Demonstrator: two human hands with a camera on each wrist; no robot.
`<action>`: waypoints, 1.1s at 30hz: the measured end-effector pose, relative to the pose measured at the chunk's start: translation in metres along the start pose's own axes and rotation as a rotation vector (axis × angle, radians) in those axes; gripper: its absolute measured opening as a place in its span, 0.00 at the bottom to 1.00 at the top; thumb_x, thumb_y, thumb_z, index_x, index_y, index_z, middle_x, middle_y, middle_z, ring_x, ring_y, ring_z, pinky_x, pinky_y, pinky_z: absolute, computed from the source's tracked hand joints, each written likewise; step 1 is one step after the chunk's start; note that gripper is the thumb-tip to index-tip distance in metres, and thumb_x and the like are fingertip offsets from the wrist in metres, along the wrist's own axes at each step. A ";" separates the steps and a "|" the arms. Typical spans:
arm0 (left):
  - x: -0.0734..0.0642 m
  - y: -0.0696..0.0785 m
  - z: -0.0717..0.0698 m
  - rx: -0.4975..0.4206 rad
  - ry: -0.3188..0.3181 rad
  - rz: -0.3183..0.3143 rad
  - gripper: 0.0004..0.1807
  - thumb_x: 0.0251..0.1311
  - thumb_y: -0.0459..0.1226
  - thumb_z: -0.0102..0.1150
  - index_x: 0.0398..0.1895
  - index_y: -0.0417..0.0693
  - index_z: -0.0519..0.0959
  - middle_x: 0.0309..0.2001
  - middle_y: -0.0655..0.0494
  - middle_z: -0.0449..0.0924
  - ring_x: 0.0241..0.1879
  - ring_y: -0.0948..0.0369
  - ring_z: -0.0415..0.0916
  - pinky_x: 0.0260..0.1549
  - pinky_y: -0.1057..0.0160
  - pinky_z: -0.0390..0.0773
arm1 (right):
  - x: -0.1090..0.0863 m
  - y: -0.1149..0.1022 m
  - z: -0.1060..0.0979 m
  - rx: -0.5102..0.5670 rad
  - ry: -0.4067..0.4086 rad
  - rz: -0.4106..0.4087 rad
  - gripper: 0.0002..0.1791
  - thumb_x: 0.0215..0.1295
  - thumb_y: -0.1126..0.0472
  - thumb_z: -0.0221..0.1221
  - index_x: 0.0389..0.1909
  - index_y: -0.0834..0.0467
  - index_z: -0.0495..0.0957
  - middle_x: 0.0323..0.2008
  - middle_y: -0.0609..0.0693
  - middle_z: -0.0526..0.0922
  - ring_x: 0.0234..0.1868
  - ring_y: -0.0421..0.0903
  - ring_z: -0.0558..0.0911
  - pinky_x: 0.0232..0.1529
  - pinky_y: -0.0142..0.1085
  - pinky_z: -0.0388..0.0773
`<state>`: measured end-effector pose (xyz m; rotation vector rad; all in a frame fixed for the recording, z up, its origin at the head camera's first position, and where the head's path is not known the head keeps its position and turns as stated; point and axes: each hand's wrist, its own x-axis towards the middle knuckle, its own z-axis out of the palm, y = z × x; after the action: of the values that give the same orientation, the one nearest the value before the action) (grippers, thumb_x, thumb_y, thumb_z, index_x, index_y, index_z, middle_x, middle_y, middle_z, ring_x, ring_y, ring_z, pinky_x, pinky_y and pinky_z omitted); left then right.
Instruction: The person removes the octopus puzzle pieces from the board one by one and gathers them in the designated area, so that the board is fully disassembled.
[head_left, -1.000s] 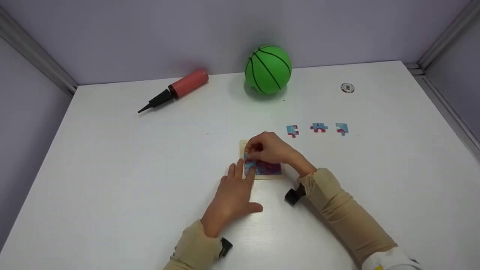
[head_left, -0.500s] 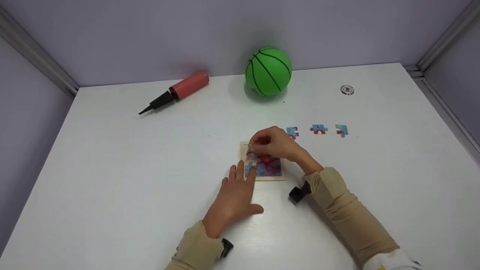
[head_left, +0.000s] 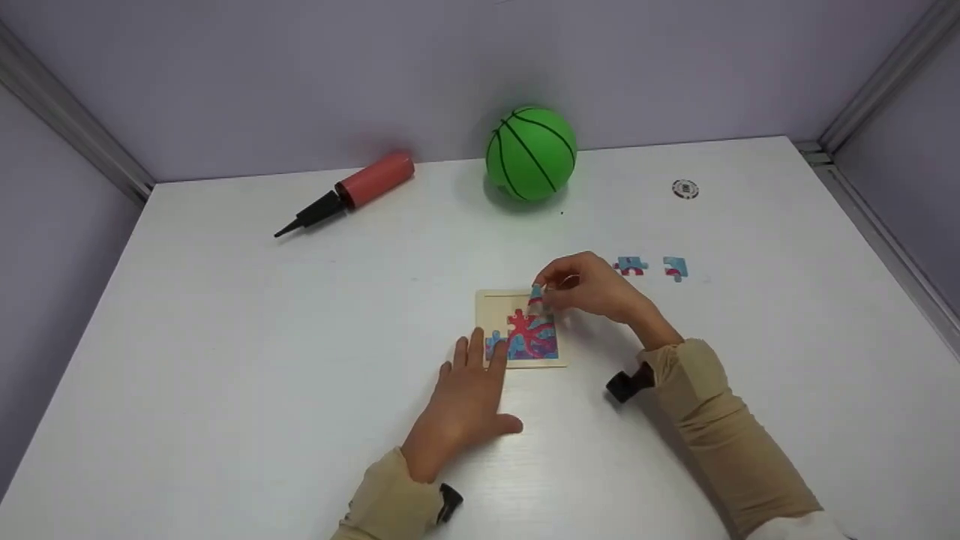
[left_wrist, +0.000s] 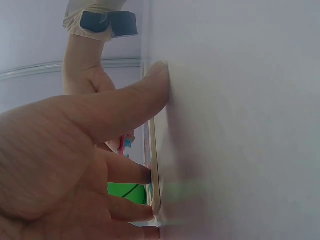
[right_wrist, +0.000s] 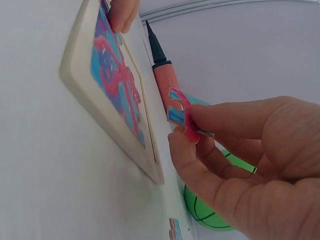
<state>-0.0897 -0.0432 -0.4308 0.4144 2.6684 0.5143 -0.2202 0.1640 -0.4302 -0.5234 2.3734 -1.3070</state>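
One jigsaw piece [right_wrist: 188,120], blue and pink, with a notch and a rounded knob, is pinched between the thumb and fingers of the right hand [head_left: 592,291]. It is held just above the far part of the wooden jigsaw tray [head_left: 491,311], right of the middle, and is tilted steeply rather than laid flat; no clear long axis is offered by its shape. The tray's bare bed is found below the piece and to its left, along the far side and partway down the left. The right hand is the nearer one to that far strip, and the tray's far right corner is partly hidden by it.

The tray's near left corner is touched by the left hand [head_left: 461,405], its fingers straight and spread, with nothing grasped.

In the tray, the near and right parts are filled by fitted pieces [head_left: 534,341], on which a pinkish-red octopus is pictured over blue and purple. A blue piece [head_left: 492,345] is seated at the near left, partly covered by the left fingers.

To the right of the tray, an edge piece [head_left: 631,262] and a corner piece [head_left: 676,265] are laid apart on the white table [head_left: 262,375]. Farther off, a hand pump [head_left: 375,180], a green basketball [head_left: 532,154] and a poker chip [head_left: 685,189] are spaced from left to right.
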 end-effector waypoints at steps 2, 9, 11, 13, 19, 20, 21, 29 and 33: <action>0.000 -0.001 0.001 -0.001 0.006 0.004 0.55 0.48 0.51 0.72 0.73 0.38 0.53 0.73 0.33 0.43 0.71 0.36 0.43 0.61 0.38 0.58 | -0.004 0.005 -0.006 -0.009 0.017 0.010 0.11 0.59 0.69 0.62 0.43 0.63 0.82 0.36 0.54 0.80 0.37 0.48 0.74 0.40 0.35 0.75; -0.002 -0.001 0.001 -0.025 0.016 -0.007 0.54 0.48 0.50 0.72 0.73 0.38 0.53 0.73 0.33 0.43 0.71 0.36 0.43 0.62 0.39 0.57 | -0.016 0.018 -0.023 0.032 0.042 0.060 0.09 0.59 0.69 0.62 0.41 0.63 0.80 0.34 0.53 0.78 0.36 0.48 0.74 0.34 0.31 0.78; -0.002 -0.001 0.001 -0.029 0.014 -0.011 0.54 0.48 0.50 0.72 0.73 0.38 0.53 0.73 0.33 0.43 0.71 0.36 0.43 0.62 0.39 0.57 | -0.019 0.022 -0.027 0.021 0.050 0.080 0.09 0.59 0.69 0.62 0.42 0.62 0.80 0.35 0.53 0.78 0.37 0.48 0.73 0.34 0.31 0.78; -0.002 0.000 0.001 -0.030 0.014 -0.009 0.54 0.48 0.49 0.72 0.73 0.38 0.53 0.73 0.33 0.43 0.71 0.36 0.43 0.62 0.39 0.57 | -0.022 0.027 -0.030 0.004 0.061 0.099 0.10 0.59 0.69 0.62 0.42 0.62 0.81 0.35 0.53 0.78 0.37 0.49 0.73 0.34 0.30 0.76; -0.002 0.001 0.000 -0.016 0.024 0.012 0.54 0.48 0.49 0.72 0.73 0.37 0.54 0.72 0.32 0.44 0.70 0.35 0.45 0.61 0.38 0.58 | -0.029 0.035 -0.035 -0.078 0.085 0.113 0.10 0.58 0.68 0.64 0.42 0.60 0.84 0.33 0.52 0.77 0.35 0.48 0.70 0.31 0.31 0.68; -0.003 0.001 0.000 -0.013 0.026 0.012 0.54 0.48 0.49 0.72 0.73 0.37 0.54 0.72 0.31 0.44 0.70 0.35 0.45 0.61 0.38 0.58 | -0.029 0.036 -0.034 -0.087 0.082 0.111 0.10 0.58 0.68 0.64 0.42 0.60 0.84 0.32 0.51 0.76 0.35 0.48 0.70 0.31 0.31 0.68; -0.003 0.001 0.000 -0.010 0.028 0.012 0.54 0.48 0.50 0.72 0.73 0.37 0.54 0.72 0.31 0.44 0.70 0.36 0.45 0.61 0.38 0.58 | -0.028 0.036 -0.034 -0.095 0.079 0.113 0.10 0.58 0.68 0.65 0.41 0.60 0.83 0.32 0.51 0.76 0.34 0.48 0.70 0.30 0.31 0.69; -0.003 0.001 -0.001 -0.053 0.004 0.002 0.54 0.49 0.49 0.71 0.74 0.38 0.52 0.74 0.33 0.41 0.72 0.37 0.40 0.63 0.39 0.55 | -0.028 0.037 -0.032 -0.198 0.103 0.124 0.09 0.55 0.63 0.69 0.36 0.60 0.82 0.32 0.51 0.80 0.33 0.47 0.75 0.32 0.33 0.74; -0.003 0.000 -0.001 -0.074 0.004 0.000 0.54 0.49 0.48 0.71 0.73 0.38 0.52 0.74 0.34 0.41 0.72 0.38 0.40 0.63 0.39 0.54 | -0.028 0.038 -0.031 -0.248 0.107 0.144 0.08 0.55 0.62 0.68 0.35 0.59 0.83 0.31 0.51 0.80 0.32 0.47 0.74 0.32 0.35 0.74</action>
<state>-0.0877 -0.0439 -0.4292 0.3923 2.6438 0.6118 -0.2172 0.2187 -0.4428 -0.3503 2.6256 -1.0078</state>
